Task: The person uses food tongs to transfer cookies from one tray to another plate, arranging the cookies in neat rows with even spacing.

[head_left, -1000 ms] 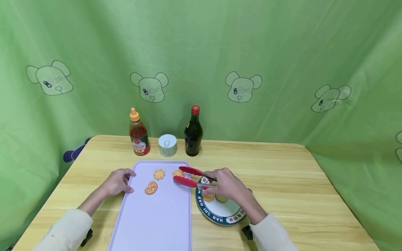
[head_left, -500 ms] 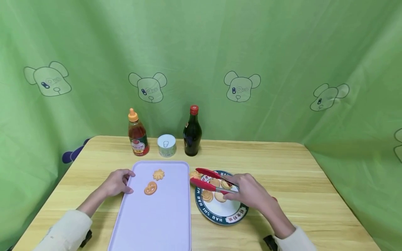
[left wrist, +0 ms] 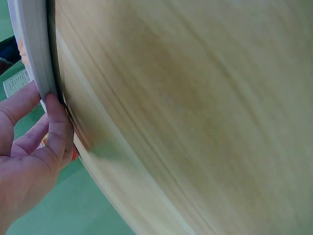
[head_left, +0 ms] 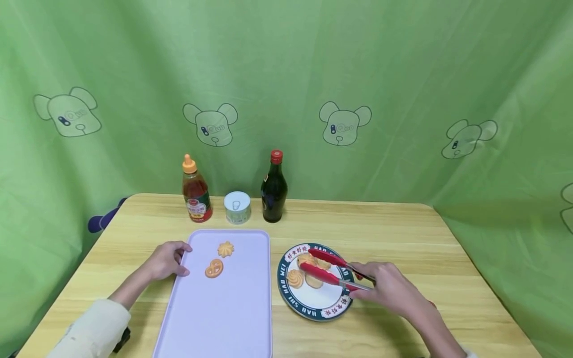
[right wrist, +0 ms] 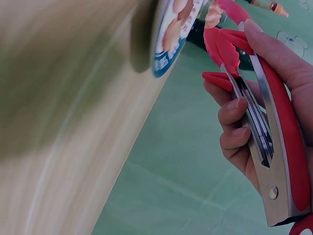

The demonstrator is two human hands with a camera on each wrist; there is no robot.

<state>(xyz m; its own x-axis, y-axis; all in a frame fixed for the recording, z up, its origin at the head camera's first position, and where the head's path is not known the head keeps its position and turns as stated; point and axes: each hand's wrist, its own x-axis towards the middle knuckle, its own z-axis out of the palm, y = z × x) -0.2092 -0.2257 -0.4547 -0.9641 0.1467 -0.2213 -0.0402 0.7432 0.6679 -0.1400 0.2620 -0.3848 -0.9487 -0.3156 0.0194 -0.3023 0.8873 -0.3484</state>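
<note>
My left hand point(head_left: 166, 260) pinches the left rim of the lilac tray point(head_left: 224, 313) between thumb and fingers, as the left wrist view shows. On the tray lie a flower-shaped cookie point(head_left: 226, 249) and a pretzel-shaped cookie point(head_left: 214, 268). My right hand point(head_left: 388, 287) grips red-tipped metal tongs point(head_left: 323, 275), fingers and thumb round the handles. Between the tong tips is a second flower-shaped cookie point(right wrist: 213, 14), over the plate point(head_left: 304, 312) with the dark lettered rim. A swirl cookie point(head_left: 295, 279) and a round cookie point(head_left: 314, 281) lie on the plate; the tongs partly cover others.
Behind the tray stand a sauce bottle point(head_left: 197, 195) with an orange cap, a tin can point(head_left: 238, 208) and a dark bottle point(head_left: 274, 194) with a red cap. A green curtain point(head_left: 286, 74) hangs behind the wooden table point(head_left: 403, 233).
My right hand has moved right with the tongs, carrying the flower-shaped cookie off the tray to above the plate. My left hand has stayed at the tray's rim.
</note>
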